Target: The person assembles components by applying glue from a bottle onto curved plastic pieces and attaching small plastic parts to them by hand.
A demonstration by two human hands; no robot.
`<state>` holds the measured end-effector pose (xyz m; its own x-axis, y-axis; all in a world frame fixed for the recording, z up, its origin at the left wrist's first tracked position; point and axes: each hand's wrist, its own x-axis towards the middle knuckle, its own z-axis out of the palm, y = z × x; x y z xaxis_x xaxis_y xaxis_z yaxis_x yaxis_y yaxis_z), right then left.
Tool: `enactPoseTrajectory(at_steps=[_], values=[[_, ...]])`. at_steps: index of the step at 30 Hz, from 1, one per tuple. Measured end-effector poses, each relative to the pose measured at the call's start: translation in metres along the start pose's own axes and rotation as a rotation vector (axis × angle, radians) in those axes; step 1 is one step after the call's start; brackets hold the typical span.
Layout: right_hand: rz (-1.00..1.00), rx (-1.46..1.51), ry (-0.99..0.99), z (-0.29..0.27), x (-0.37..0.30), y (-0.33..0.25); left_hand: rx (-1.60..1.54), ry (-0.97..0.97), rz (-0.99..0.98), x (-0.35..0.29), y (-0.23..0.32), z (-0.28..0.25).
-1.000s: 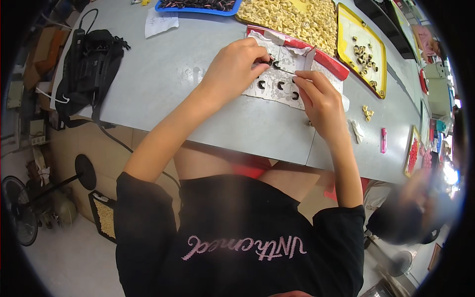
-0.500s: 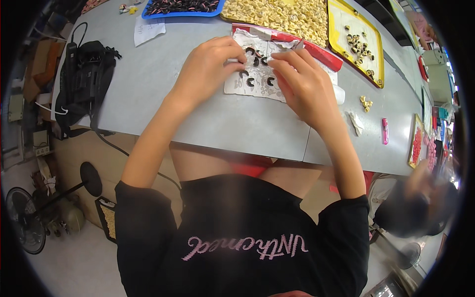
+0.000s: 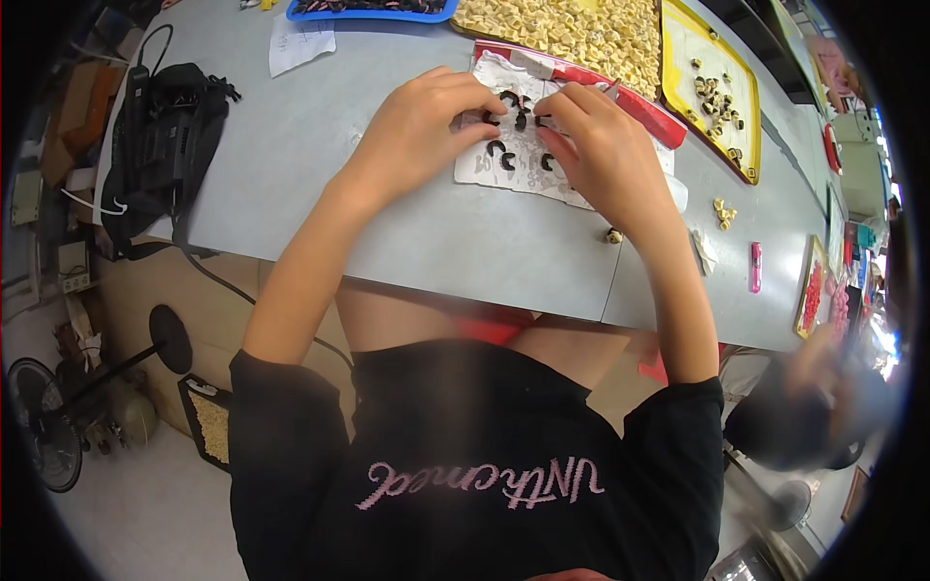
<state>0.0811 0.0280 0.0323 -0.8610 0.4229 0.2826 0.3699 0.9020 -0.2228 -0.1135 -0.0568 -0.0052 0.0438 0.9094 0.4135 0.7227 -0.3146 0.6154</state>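
Over a white paper sheet (image 3: 477, 172), both hands work among several small black C-shaped pieces (image 3: 508, 162). My left hand (image 3: 421, 121) has thumb and forefinger around a black curved piece (image 3: 491, 119) at the sheet's left side. Opposite it, my right hand (image 3: 605, 145) pinches at another black curved piece (image 3: 541, 121), mostly hidden by the fingertips. A grey pointed tip (image 3: 612, 89) shows behind the right hand; whether the hand holds it I cannot tell. On the bare table below the right wrist lies a small cream-and-black piece (image 3: 613, 235).
A red box (image 3: 659, 120) lies behind the sheet. Farther back are a blue tray (image 3: 387, 16) of dark pieces, a heap of cream pieces (image 3: 552, 39) and a yellow tray (image 3: 754, 145). Cream pieces (image 3: 724, 213) and a pink tube (image 3: 756, 266) lie right; a black bag (image 3: 165, 145) left.
A cream-and-black piece now lies below my right wrist, where none showed before. My left fingers, earlier around something pale, are now at a black piece. The view has shifted slightly.
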Motion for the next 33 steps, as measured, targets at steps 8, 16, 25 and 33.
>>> enactPoseTrajectory(at_steps=[8, 16, 25, 33], values=[[0.02, -0.097, 0.062, -0.002, -0.014, -0.007, -0.031, 0.032, 0.03, -0.002, -0.003, 0.002], [0.08, -0.083, 0.092, 0.013, -0.024, -0.013, -0.062, -0.034, 0.105, -0.007, -0.001, -0.002], [0.001, 0.031, 0.133, 0.018, -0.003, -0.01, 0.021, 0.092, 0.057, 0.016, -0.005, 0.003], [-0.039, 0.043, 0.124, 0.021, -0.003, -0.007, 0.127, -0.015, 0.117, 0.02, -0.009, 0.009]])
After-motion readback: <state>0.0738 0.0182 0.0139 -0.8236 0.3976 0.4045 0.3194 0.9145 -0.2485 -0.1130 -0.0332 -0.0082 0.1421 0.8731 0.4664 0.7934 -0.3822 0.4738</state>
